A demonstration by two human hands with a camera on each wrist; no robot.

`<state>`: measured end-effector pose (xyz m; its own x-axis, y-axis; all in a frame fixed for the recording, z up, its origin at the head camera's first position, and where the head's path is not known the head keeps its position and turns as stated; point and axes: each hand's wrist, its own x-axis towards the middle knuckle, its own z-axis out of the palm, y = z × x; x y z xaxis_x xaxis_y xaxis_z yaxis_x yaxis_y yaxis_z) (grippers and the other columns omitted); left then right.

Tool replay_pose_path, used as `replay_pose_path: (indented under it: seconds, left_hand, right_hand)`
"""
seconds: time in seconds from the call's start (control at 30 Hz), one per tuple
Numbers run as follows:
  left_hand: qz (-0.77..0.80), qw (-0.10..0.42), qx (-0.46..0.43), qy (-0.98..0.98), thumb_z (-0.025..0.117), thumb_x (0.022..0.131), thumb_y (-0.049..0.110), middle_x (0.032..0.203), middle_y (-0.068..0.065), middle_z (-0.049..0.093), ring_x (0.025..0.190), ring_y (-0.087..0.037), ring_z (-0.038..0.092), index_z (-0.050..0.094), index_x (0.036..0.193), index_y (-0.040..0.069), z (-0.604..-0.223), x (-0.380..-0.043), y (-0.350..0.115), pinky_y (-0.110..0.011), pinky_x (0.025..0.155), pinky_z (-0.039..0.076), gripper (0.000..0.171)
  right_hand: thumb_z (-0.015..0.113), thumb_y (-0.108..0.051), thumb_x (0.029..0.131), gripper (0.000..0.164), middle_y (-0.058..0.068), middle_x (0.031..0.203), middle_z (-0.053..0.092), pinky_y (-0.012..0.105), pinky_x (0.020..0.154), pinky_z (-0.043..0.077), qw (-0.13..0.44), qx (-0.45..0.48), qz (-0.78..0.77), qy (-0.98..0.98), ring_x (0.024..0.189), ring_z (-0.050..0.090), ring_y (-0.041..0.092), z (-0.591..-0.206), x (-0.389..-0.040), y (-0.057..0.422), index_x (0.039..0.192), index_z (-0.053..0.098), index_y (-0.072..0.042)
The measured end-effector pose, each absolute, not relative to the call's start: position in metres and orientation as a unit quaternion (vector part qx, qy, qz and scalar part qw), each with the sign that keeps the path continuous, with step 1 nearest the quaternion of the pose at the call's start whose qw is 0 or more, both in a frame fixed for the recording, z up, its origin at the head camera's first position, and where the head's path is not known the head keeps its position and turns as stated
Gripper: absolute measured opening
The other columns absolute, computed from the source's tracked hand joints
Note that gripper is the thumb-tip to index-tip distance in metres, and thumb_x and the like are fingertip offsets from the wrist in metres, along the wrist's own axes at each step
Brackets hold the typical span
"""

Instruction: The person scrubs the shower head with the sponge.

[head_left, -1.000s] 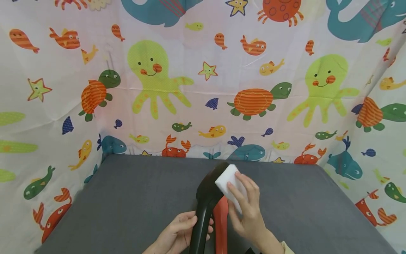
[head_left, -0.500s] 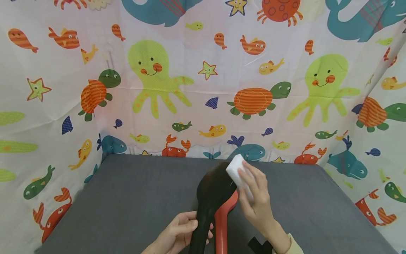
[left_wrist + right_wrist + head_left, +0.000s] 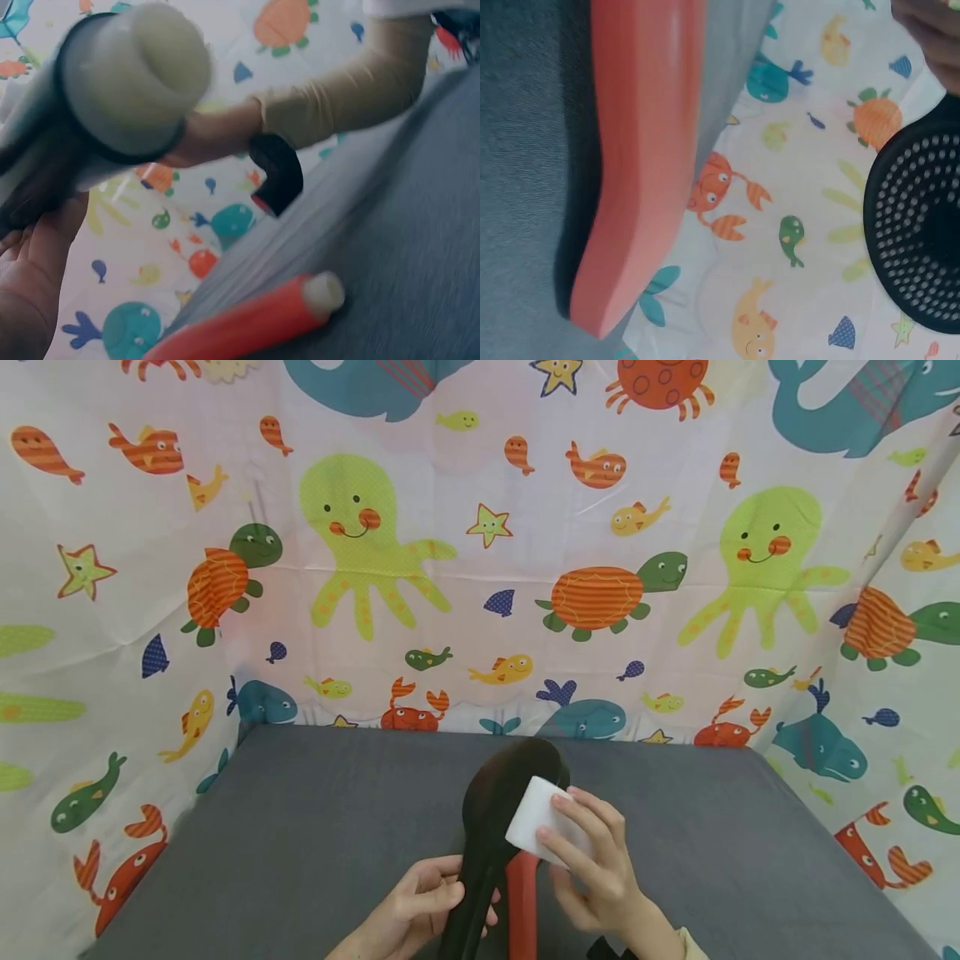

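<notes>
sitting lower than half a second ago, the white, block-shaped sponge [image 3: 537,818], pinched by the right hand [image 3: 602,864], now overlaps the lower right of the black, round-headed, glossy shower handset [image 3: 486,831], whose upper right rim has come into view. the left hand [image 3: 420,902] grasps its handle, holding it tilted above the grey, cloth-covered surface [image 3: 337,810], head towards the far edge. the smooth red handset [image 3: 522,906] lies on the surface, its handle running towards the near edge.
</notes>
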<state>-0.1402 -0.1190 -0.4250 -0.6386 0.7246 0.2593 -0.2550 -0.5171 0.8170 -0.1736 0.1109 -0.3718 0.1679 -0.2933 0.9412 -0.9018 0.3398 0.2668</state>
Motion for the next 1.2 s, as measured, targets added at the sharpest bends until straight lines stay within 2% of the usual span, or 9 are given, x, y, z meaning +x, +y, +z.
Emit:
replay_pose_path:
  seconds: [0.1, 0.2, 0.3, 0.4, 0.47, 0.7, 0.83, 1.0, 1.2]
  left_hand:
    - [0.802, 0.282, 0.335, 0.406, 0.031, 0.100, 0.007, 0.110, -0.008, 0.064, 0.097, -0.019, 0.063, 0.046, 0.131, -0.001, -0.428, -0.143, -0.120, -0.035, 0.090, 0.048, 0.036]
    - [0.786, 0.262, 0.371, 0.419, 0.031, 0.100, 0.004, 0.113, -0.010, 0.063, 0.098, -0.020, 0.063, 0.043, 0.133, -0.006, -0.430, -0.146, -0.122, -0.037, 0.090, 0.047, 0.036]
    - [0.768, 0.243, 0.398, 0.439, 0.035, 0.099, 0.000, 0.116, -0.020, 0.059, 0.100, -0.022, 0.063, 0.040, 0.133, -0.010, -0.432, -0.148, -0.123, -0.039, 0.091, 0.046, 0.036]
    - [0.753, 0.219, 0.394, 0.478, 0.038, 0.098, 0.000, 0.120, -0.026, 0.055, 0.101, -0.023, 0.062, 0.038, 0.134, -0.010, -0.433, -0.150, -0.123, -0.038, 0.090, 0.047, 0.037]
    - [0.755, 0.207, 0.374, 0.497, 0.038, 0.099, 0.002, 0.123, -0.027, 0.052, 0.103, -0.024, 0.061, 0.036, 0.135, -0.009, -0.434, -0.151, -0.122, -0.038, 0.091, 0.046, 0.038]
    - [0.780, 0.173, 0.294, 0.524, 0.039, 0.099, 0.005, 0.121, -0.014, 0.057, 0.102, -0.026, 0.061, 0.037, 0.137, -0.005, -0.436, -0.154, -0.122, -0.037, 0.091, 0.046, 0.039]
    - [0.769, 0.172, 0.312, 0.530, 0.041, 0.098, 0.004, 0.124, -0.020, 0.054, 0.103, -0.026, 0.061, 0.036, 0.137, -0.007, -0.438, -0.155, -0.122, -0.037, 0.090, 0.047, 0.040]
    - [0.707, 0.146, 0.384, 0.575, 0.043, 0.097, 0.001, 0.127, -0.029, 0.048, 0.108, -0.027, 0.058, 0.036, 0.137, -0.005, -0.439, -0.156, -0.122, -0.037, 0.088, 0.048, 0.041]
    - [0.637, 0.094, 0.385, 0.661, 0.049, 0.096, 0.006, 0.122, -0.016, 0.056, 0.103, -0.016, 0.059, 0.045, 0.132, 0.004, -0.440, -0.155, -0.123, -0.033, 0.085, 0.049, 0.037]
  right_hand:
    - [0.046, -0.013, 0.090, 0.030, 0.031, 0.116, 0.051, 0.031, 0.091, 0.040, 0.551, 0.475, 0.342, -0.595, 0.109, 0.046, 0.037, -0.364, -0.176, 0.113, 0.109, 0.060, 0.006]
    - [0.044, -0.006, 0.090, 0.032, 0.032, 0.120, 0.049, 0.024, 0.088, 0.043, 0.495, 0.429, 0.418, -0.629, 0.113, 0.047, 0.031, -0.355, -0.178, 0.117, 0.115, 0.055, 0.011]
    - [0.040, 0.008, 0.087, 0.035, 0.031, 0.125, 0.048, 0.024, 0.091, 0.043, 0.427, 0.396, 0.476, -0.659, 0.117, 0.048, 0.027, -0.349, -0.181, 0.125, 0.121, 0.050, 0.013]
    - [0.039, 0.017, 0.082, 0.043, 0.029, 0.128, 0.047, 0.024, 0.093, 0.041, 0.391, 0.375, 0.500, -0.676, 0.119, 0.046, 0.025, -0.351, -0.182, 0.130, 0.124, 0.048, 0.014]
    - [0.040, 0.020, 0.080, 0.045, 0.030, 0.129, 0.045, 0.024, 0.090, 0.042, 0.381, 0.368, 0.503, -0.682, 0.119, 0.045, 0.025, -0.356, -0.179, 0.130, 0.124, 0.047, 0.013]
    - [0.053, 0.022, 0.074, 0.053, 0.031, 0.129, 0.038, 0.020, 0.079, 0.046, 0.346, 0.358, 0.502, -0.707, 0.113, 0.043, 0.020, -0.380, -0.162, 0.120, 0.125, 0.044, 0.011]
    - [0.049, 0.021, 0.078, 0.053, 0.028, 0.132, 0.039, 0.018, 0.081, 0.046, 0.351, 0.345, 0.505, -0.709, 0.117, 0.042, 0.020, -0.383, -0.169, 0.122, 0.129, 0.042, 0.010]
    - [0.041, 0.021, 0.084, 0.047, 0.027, 0.131, 0.045, 0.018, 0.088, 0.042, 0.356, 0.347, 0.494, -0.714, 0.116, 0.046, 0.018, -0.358, -0.177, 0.132, 0.129, 0.044, 0.011]
    - [0.041, 0.017, 0.087, 0.044, 0.020, 0.131, 0.050, 0.018, 0.085, 0.042, 0.330, 0.356, 0.480, -0.730, 0.114, 0.049, 0.016, -0.349, -0.180, 0.144, 0.129, 0.049, 0.007]
